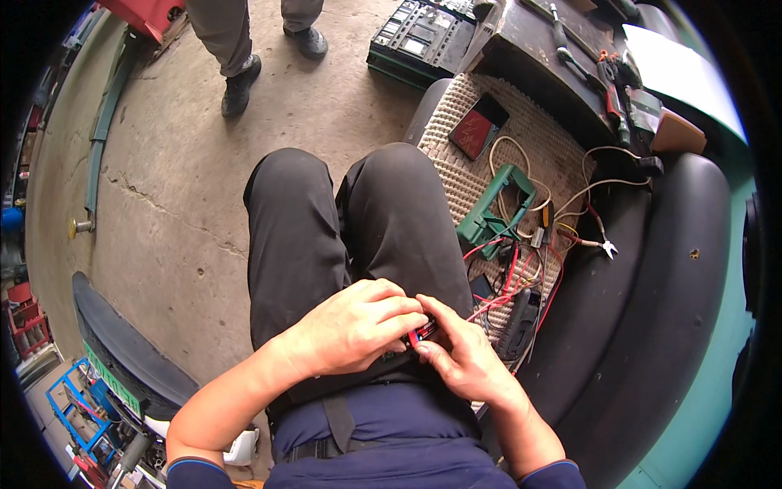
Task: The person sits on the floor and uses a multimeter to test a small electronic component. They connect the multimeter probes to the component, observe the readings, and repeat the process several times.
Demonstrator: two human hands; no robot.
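Over my lap, my left hand (357,324) and my right hand (463,349) meet at a small dark piece with red and blue parts (421,333). Most of this piece is hidden by my fingers, so its kind cannot be made out. The fingers of my left hand curl down onto it. My right thumb and forefinger pinch it from the other side. On the woven seat mat to the right lie a green plastic frame (494,210), tangled red and white wires (509,281) and a black oblong device (521,323).
A phone (479,126) with a reddish screen lies farther up the mat (456,102). Tools, among them a ratchet (560,37), cover the dark bench at upper right. A green-sided battery pack (423,41) stands on the floor near another person's legs (232,41). Black padding (652,269) borders the right.
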